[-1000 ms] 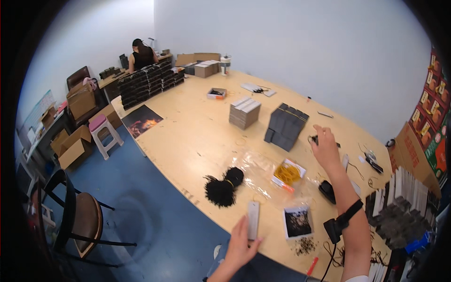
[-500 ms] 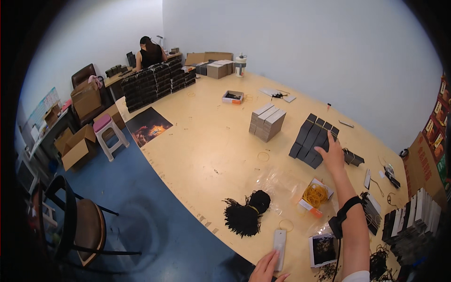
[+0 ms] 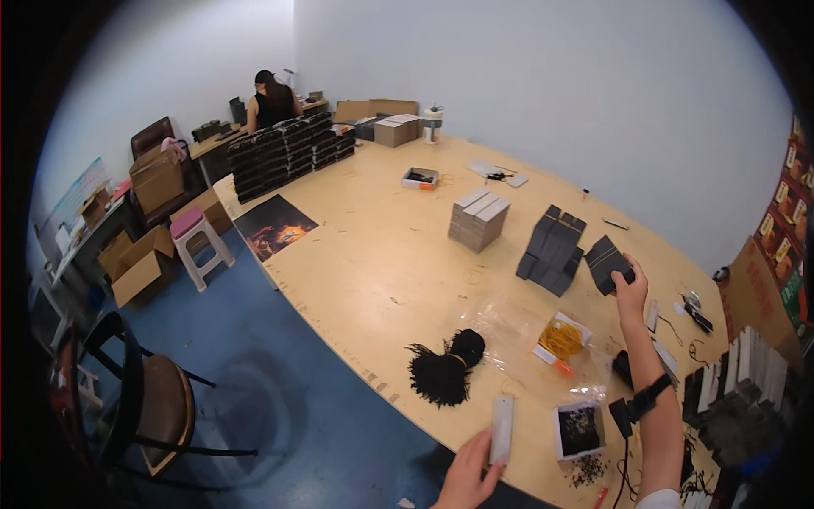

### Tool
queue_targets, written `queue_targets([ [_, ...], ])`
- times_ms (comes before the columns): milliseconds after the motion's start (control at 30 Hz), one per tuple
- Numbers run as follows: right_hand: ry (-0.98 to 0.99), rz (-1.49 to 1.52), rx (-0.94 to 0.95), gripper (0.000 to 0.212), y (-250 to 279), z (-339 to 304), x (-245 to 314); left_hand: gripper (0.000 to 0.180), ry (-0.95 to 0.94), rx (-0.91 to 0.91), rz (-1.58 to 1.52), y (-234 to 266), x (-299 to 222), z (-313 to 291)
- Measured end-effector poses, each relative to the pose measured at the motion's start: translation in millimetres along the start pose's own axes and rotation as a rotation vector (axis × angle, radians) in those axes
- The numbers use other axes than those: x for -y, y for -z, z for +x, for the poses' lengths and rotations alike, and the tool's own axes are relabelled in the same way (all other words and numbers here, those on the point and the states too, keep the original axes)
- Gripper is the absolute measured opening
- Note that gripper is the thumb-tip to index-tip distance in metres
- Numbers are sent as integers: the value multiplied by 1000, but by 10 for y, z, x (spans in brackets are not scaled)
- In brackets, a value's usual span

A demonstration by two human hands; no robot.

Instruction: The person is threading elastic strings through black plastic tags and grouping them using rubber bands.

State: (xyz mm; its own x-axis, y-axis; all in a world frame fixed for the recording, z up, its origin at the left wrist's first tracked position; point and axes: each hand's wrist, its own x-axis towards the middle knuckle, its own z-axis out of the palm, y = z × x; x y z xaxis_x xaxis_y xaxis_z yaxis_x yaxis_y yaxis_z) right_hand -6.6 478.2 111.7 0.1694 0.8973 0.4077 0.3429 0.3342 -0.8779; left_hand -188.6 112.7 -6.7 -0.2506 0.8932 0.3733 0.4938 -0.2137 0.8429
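Note:
My right hand (image 3: 632,293) grips a black banded bundle of flat pieces (image 3: 605,265), tilted, with a yellow rubber band round it. Just left of it stands a row of similar black bundles (image 3: 549,254), also banded. Near the table's front edge, my left hand (image 3: 469,473) has its fingers and thumb at the lower end of a narrow pale grey strip (image 3: 502,424) with a small hole near its top. Beyond that strip lies a tied bunch of black cords (image 3: 448,369). A box of yellow rubber bands (image 3: 563,339) sits between my hands on crumpled clear plastic.
A block of grey-brown bundles (image 3: 479,222) stands mid-table. A small box of black bits (image 3: 580,429) is beside my right forearm, with bits spilled nearby. Grey and black stacks (image 3: 746,382) rise at the right edge. Across the table, a person (image 3: 273,100) sits behind piled black packs (image 3: 280,157).
My right hand has moved right and nearer, from the row of black bundles, and now holds one apart from it; the row looks narrower. My left hand has shifted slightly left along the strip.

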Motion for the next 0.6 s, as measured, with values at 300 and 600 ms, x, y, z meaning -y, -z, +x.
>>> queue_targets([
  [300, -67, -11, 1121, 50, 1607, -1763, 1317, 44, 273, -73, -1087, -89, -172, -279],
  [600, -102, 118, 1266, 38, 1888, -2428, 1420, 77, 579, 957, -1806, -186, -750, -699],
])
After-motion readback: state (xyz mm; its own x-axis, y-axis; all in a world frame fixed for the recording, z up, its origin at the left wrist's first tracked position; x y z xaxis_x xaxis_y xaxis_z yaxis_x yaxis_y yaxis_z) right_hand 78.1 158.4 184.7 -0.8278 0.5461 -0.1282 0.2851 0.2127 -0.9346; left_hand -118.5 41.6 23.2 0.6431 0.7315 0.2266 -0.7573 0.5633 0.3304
